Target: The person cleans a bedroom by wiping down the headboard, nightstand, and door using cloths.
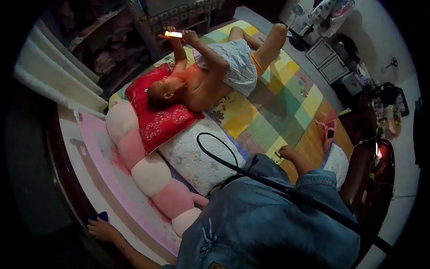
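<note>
My left hand [102, 229], at the lower left, is closed on a dark blue cloth [102, 216]. The cloth lies against the dark wooden rim [71, 186] of the headboard, and the fingers partly cover it. My right hand [290, 154] leans on the bed at the edge of the checkered quilt [242, 116], its fingers curled under. Nothing shows in that hand. Between my two arms are my blue clothes [268, 219], with a black cable [268, 184] running across them.
Another person [201, 83] lies on the bed, holding a lit phone [173, 34]. Near that person's head is a red pillow [156, 121], beside a white quilted pillow [197, 148]. A pink and white bolster [150, 172] lines the headboard. A fan [296, 10] and cabinets [327, 58] stand beyond.
</note>
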`<state>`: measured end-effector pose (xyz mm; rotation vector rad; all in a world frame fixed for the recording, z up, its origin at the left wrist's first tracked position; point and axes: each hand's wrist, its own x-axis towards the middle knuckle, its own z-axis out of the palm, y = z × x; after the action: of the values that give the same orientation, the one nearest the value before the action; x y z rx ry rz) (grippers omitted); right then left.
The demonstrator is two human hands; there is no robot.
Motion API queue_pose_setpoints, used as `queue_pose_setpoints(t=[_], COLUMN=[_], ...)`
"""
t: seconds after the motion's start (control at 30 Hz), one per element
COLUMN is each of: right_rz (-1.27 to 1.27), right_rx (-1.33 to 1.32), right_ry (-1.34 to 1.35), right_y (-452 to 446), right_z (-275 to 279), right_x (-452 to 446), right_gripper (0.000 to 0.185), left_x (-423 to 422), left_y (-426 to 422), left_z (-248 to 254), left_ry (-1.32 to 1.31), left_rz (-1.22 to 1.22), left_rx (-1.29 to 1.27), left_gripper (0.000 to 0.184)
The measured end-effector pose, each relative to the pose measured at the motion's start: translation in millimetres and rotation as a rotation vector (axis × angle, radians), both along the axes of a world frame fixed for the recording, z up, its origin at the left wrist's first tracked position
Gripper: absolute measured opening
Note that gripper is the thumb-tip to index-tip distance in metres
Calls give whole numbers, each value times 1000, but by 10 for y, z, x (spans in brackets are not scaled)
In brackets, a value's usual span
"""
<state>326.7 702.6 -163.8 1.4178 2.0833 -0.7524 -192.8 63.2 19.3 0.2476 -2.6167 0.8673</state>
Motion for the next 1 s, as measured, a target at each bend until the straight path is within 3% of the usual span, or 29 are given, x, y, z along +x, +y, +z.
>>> queue_pose_setpoints(t=[0.07, 0.17, 0.27, 0.4, 0.47, 0.57, 0.6, 0.73, 0.8, 0.9, 1.0], right_rz=[59, 259, 215, -4, 19, -38, 96, -52, 881, 787, 910], right_rx=[40, 13, -9, -83, -206, -138, -57, -136, 98, -35, 23], right_ry=[-34, -50, 72, 194, 220, 277, 192, -121, -326, -358, -300], right_y=[43, 237, 440, 505, 672, 1030, 1224, 1635, 1982, 2448, 2449], right_z=[-147, 77, -241, -7, -71, -377, -502, -110, -451, -885, -374], right_x=[141, -46, -67, -422, -375, 63, 225, 799, 1390, 1940, 1212], right_gripper=[28, 27, 29, 32, 32, 30, 27, 29, 28, 24, 24], left_x=[80, 43, 165, -163, -160, -141, -141, -217, -254, -283, -171], left_y=[55, -58, -250, -1335, -1078, -753, -673, -653, -745, -924, -1070], left_z=[56, -78, -99, -735, -629, -489, -459, -452, -449, -379, -479], left_ry=[-33, -141, -147, -54, -69, -104, -117, -187, -244, -325, -278], left_rz=[41, 77, 78, -43, 16, 88, 103, 172, 215, 299, 222], left_rx=[6, 46, -38, -254, -270, -288, -302, -316, -307, -284, -381], left_gripper=[41, 43, 43, 41, 40, 40, 40, 40, 40, 41, 37])
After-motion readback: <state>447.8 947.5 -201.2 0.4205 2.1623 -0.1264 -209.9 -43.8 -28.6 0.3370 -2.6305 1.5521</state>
